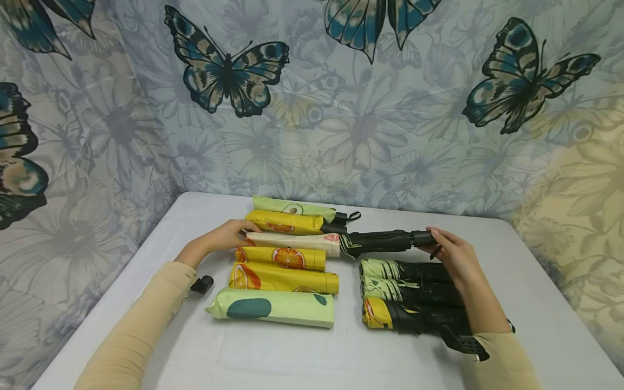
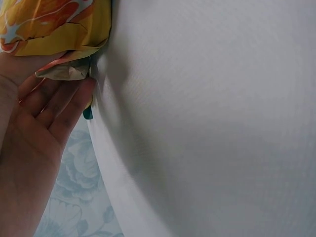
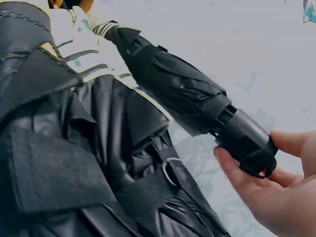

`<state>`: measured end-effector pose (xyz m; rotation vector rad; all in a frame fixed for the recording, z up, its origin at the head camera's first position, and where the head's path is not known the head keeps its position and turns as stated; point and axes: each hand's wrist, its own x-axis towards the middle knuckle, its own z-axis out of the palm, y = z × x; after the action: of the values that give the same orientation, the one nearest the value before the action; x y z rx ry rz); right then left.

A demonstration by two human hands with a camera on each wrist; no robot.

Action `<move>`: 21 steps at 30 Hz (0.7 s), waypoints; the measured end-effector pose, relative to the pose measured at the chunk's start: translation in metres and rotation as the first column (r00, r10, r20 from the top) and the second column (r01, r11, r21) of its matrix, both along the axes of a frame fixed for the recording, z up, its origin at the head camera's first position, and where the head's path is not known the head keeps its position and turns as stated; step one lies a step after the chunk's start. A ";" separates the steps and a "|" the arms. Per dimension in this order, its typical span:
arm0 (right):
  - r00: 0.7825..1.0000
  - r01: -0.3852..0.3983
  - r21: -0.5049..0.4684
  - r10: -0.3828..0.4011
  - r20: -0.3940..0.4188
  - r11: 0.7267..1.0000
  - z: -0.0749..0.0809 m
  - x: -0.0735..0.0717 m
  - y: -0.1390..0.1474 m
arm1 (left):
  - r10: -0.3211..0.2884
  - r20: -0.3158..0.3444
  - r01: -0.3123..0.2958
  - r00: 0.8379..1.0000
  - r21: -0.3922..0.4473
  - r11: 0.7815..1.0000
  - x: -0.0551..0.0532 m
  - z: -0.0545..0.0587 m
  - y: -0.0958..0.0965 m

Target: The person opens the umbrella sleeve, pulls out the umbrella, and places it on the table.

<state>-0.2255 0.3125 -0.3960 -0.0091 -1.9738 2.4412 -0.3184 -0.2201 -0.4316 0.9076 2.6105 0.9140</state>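
Note:
A folded black umbrella lies across the back half of the table, its left end inside a cream sleeve. My right hand grips its black handle, thumb on one side and fingers on the other in the right wrist view. At the opposite end, my left hand pinches the tip of the cream sleeve; in the left wrist view its thumb is partly hidden behind a yellow orange-print sleeve. Pale green stripes show on the umbrella's canopy where it leaves the sleeve.
Behind lie a yellow-sleeved umbrella and an avocado-print one. In front are two yellow sleeves and a pale green sleeve. Several bare folded umbrellas lie under my right forearm. A butterfly-print cloth hangs behind the white table.

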 end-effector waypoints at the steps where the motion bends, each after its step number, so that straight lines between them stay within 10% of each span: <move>1: 1.000 0.000 -0.017 0.000 -0.001 1.000 0.001 0.000 0.001 | 0.005 0.007 -0.005 1.000 -0.002 1.000 0.000 -0.001 0.000; 21: 0.999 0.053 -0.273 -0.051 0.017 0.961 0.008 0.008 0.034 | 0.054 0.040 -0.054 0.998 -0.022 0.998 -0.002 -0.002 0.002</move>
<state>-0.2174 0.3468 -0.3875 -0.0731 -1.6003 2.6608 -0.3201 -0.2182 -0.4338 0.8085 2.6165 0.9076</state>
